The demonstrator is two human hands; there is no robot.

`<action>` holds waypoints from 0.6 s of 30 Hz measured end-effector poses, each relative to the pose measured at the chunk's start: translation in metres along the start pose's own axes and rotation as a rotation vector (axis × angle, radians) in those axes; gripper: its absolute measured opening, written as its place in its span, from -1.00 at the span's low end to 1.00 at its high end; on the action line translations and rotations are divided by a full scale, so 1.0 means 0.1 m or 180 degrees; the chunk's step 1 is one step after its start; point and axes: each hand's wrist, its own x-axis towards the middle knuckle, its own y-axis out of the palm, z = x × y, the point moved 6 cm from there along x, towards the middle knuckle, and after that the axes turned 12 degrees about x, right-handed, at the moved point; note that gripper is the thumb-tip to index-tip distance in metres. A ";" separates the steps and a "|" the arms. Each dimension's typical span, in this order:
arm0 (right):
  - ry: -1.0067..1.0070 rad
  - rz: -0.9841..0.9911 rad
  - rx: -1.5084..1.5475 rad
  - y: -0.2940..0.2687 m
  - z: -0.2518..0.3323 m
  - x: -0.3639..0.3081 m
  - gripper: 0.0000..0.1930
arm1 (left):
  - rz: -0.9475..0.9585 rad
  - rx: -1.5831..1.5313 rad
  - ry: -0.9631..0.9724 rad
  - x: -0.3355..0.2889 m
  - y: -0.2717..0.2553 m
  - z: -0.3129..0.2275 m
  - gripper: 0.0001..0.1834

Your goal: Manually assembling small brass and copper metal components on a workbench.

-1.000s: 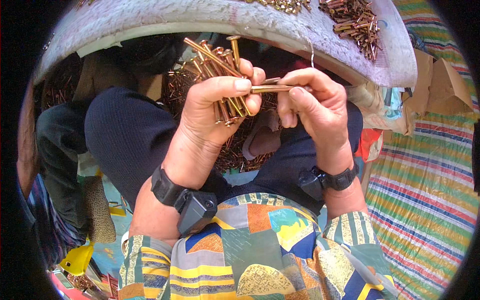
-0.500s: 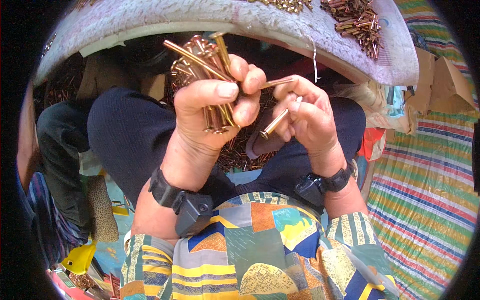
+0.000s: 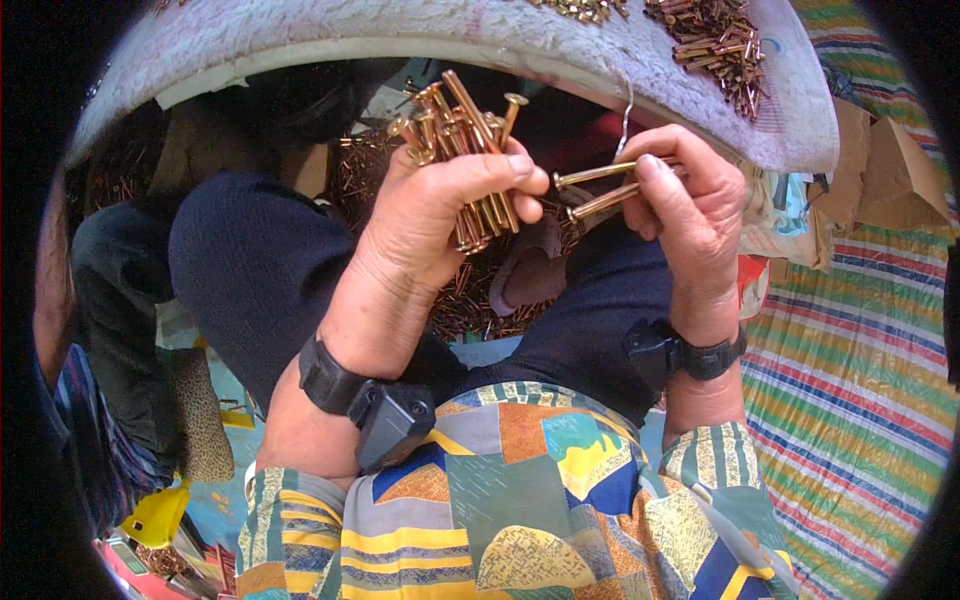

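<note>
A bundle of long brass-coloured bolts (image 3: 470,125) with flat round heads is wrapped in my left hand (image 3: 405,225). Its thumb presses across their shanks, and heads stick out both above and below the fist. To the right, my right hand (image 3: 700,205) pinches two similar bolts (image 3: 603,202) between thumb and fingers, their heads pointing left toward the bundle. A small gap separates these two from my left fingertips. More loose bolts (image 3: 480,305) lie heaped below, between my knees, partly hidden by my hands.
A pale, cloth-like curved tabletop (image 3: 400,35) arches across the far side, bearing a pile of copper-coloured pieces (image 3: 715,50) at its right. Cardboard (image 3: 900,175) stands on the right above a striped sheet (image 3: 850,380). Another person's dark-trousered leg (image 3: 120,290) is at the left.
My right hand has moved right, away from the left hand, and its two bolts now lie nearly side by side. My left hand has turned slightly with the bundle.
</note>
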 end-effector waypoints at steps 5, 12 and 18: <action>0.0028 0.0297 -0.0226 0.07 0.02 0.05 -0.91 | 0.0104 0.0157 -0.0144 -0.02 0.07 0.07 -0.73; 0.0165 0.0468 0.0038 0.06 -0.03 0.04 -0.90 | 0.0169 0.0151 -0.0135 -0.03 0.11 0.02 -0.83; 0.0120 0.0058 -0.0094 -0.27 -0.02 0.03 -0.76 | 0.0072 0.0033 -0.0047 0.00 0.08 -0.01 -0.82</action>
